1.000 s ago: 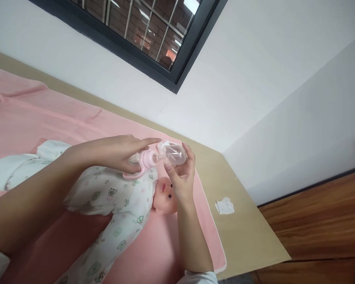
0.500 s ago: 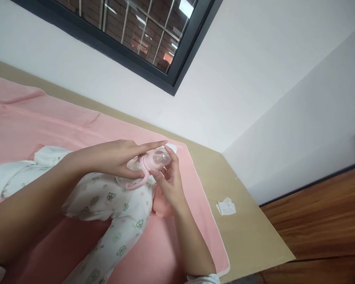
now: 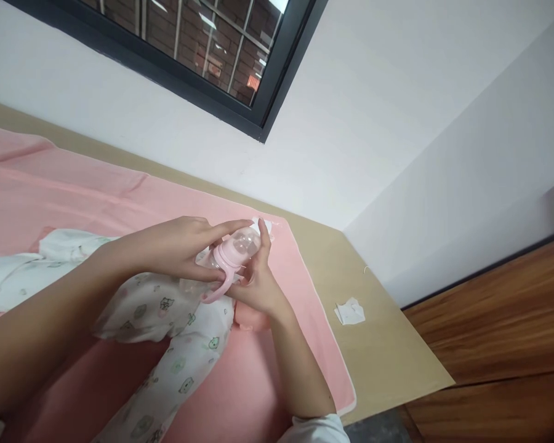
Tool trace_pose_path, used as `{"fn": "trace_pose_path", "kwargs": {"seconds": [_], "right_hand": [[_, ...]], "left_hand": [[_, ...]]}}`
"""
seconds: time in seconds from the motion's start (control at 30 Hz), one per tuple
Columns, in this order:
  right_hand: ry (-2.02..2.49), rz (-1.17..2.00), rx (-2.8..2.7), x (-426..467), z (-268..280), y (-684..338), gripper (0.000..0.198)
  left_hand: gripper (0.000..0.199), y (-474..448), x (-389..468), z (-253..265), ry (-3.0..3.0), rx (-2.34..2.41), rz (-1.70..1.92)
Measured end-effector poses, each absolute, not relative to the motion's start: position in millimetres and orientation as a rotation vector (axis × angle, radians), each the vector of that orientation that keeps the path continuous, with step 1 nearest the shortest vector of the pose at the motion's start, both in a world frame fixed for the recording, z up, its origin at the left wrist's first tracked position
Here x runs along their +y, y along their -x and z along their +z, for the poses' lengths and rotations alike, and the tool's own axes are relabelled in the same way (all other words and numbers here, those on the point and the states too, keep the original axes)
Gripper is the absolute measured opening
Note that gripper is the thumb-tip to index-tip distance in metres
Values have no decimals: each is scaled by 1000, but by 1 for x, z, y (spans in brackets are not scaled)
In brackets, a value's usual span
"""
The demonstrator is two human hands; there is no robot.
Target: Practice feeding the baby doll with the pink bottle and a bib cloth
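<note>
A person's two bare hands meet at a baby bottle (image 3: 227,253) with a pink collar, held tilted above the chest of a doll in a printed white outfit. The left hand (image 3: 184,243) is clamped on the bottle, one finger stretched along the top and another digit by the pink handle (image 3: 219,290). The right hand (image 3: 258,283) cups the clear cap (image 3: 246,242), loosely curled (its thumb is partly hidden behind the handle).

The doll (image 3: 166,304) lies on a pink blanket (image 3: 323,344), its head mostly covered by the right hand. The blanket's rounded corner stops short of the edge of the tan surface (image 3: 373,344); on the strip between, well right of the hands, sits a crumpled white tissue (image 3: 350,311). Beyond the far edge rises a white wall (image 3: 305,166) with a dark-framed window (image 3: 258,120).
</note>
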State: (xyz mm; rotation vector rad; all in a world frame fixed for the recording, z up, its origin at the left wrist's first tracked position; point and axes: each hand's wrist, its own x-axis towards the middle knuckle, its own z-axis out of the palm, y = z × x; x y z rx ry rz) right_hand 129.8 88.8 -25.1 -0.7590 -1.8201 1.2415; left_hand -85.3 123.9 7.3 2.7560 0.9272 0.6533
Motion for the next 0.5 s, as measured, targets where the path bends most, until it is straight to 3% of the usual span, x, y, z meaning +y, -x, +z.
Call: {"fn": "trace_pose_path", "kwargs": {"seconds": [0.23, 0.5], "right_hand": [[723, 1157, -1682, 88, -35, -117, 148], [764, 857, -1667, 97, -43, -118, 127]], "left_hand": [[91, 82, 117, 16, -2748, 1031, 632], [86, 78, 116, 16, -2782, 1080, 676]]}}
